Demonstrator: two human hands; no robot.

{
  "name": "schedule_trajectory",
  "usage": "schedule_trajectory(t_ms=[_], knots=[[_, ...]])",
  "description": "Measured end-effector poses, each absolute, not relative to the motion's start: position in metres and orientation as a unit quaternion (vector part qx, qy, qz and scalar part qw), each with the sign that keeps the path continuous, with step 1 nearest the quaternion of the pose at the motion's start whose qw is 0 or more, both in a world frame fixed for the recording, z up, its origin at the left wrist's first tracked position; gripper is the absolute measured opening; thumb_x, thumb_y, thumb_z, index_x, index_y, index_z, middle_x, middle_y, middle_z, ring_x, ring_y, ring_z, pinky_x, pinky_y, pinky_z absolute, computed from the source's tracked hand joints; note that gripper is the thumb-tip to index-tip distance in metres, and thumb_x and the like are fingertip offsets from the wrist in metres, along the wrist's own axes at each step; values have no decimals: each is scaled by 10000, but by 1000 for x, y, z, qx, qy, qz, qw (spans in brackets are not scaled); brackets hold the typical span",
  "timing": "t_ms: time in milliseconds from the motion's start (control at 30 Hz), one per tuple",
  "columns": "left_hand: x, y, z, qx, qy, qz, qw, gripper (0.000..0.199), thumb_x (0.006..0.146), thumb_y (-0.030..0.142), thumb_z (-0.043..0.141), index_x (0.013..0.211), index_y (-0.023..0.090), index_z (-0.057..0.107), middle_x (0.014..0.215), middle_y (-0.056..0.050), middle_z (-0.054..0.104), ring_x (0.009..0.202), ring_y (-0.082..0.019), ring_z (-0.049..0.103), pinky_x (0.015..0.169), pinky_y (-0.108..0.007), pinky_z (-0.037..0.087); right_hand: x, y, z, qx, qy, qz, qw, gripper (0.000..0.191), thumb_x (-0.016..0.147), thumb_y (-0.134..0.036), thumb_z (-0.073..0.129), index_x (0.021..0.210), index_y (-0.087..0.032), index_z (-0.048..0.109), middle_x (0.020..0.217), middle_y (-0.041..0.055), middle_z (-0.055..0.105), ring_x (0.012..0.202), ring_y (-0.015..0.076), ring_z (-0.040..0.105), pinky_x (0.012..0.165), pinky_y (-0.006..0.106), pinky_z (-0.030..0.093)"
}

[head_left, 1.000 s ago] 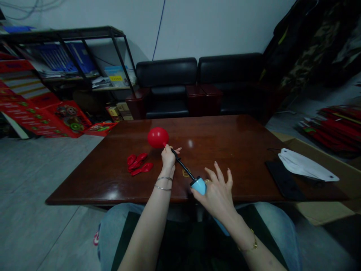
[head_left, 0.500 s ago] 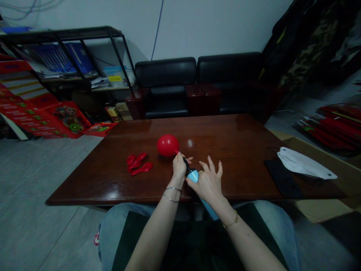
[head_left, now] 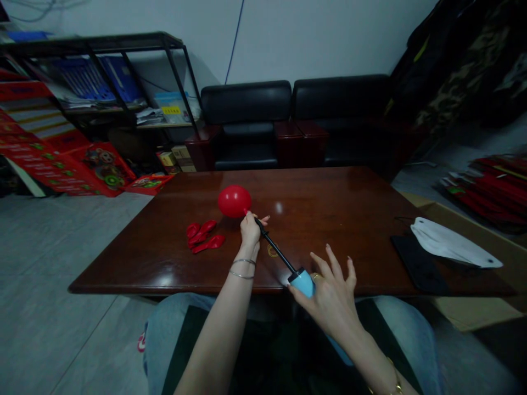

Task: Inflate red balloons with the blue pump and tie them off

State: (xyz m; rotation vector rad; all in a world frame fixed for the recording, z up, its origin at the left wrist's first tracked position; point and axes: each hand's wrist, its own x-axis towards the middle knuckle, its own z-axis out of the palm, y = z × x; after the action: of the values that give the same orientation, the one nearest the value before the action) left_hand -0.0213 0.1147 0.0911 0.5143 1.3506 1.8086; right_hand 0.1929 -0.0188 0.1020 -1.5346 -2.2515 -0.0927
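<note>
Blue pump (head_left: 303,283) sits in part-spread right fingers (head_left: 335,264).

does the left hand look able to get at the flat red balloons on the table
Probably not while the left hand holds the inflated balloon at the tip of the pump. The flat red balloons lie nearby with nothing visibly between, so it likely could once freed.

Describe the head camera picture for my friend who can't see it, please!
A person's left hand holds a round red balloon by its neck at the black end of a blue pump, which the right hand grips. Limp red balloons lie nearby on a shiny brown table.
</note>
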Motion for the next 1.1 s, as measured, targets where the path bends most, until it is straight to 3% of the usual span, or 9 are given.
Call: schedule_trajectory(t_ms=[300, 533, 767, 1100], knots=[[25, 89, 75, 233, 516, 690, 451, 458, 893, 659, 523, 810, 210, 488, 442, -2, 597, 823, -301, 784, 871, -382, 529, 150, 24, 115, -551, -807, -5, 210, 400, 842, -537, 614, 878, -188, 806, 1428, 107, 611, 1502, 399, 288, 1227, 657, 49], [20, 93, 72, 230, 532, 687, 438, 420, 912, 615, 505, 816, 206, 497, 431, -1, 591, 773, -293, 779, 806, -362, 535, 151, 19, 112, -560, -802, -6, 206, 432, 863, -563, 589, 877, -188, 803, 1413, 109, 622, 1504, 386, 292, 1232, 647, 55], [-16, 112, 86, 200, 537, 712, 407, 394, 904, 591, 533, 807, 212, 482, 415, 30, 561, 715, -263, 772, 864, -374, 528, 189, -11, 103, -542, -813, -39, 207, 426, 847, -597, 611, 896, -215, 793, 1427, 83, 614, 1501, 375, 306, 1245, 633, 31], [9, 95, 76, 208, 529, 695, 440, 395, 917, 591, 508, 819, 210, 488, 436, -4, 595, 830, -305, 780, 885, -396, 526, 168, 14, 113, -536, -821, -23, 193, 372, 826, -535, 635, 838, -204, 802, 1439, 82, 605, 1508, 398, 274, 1231, 656, 41]])
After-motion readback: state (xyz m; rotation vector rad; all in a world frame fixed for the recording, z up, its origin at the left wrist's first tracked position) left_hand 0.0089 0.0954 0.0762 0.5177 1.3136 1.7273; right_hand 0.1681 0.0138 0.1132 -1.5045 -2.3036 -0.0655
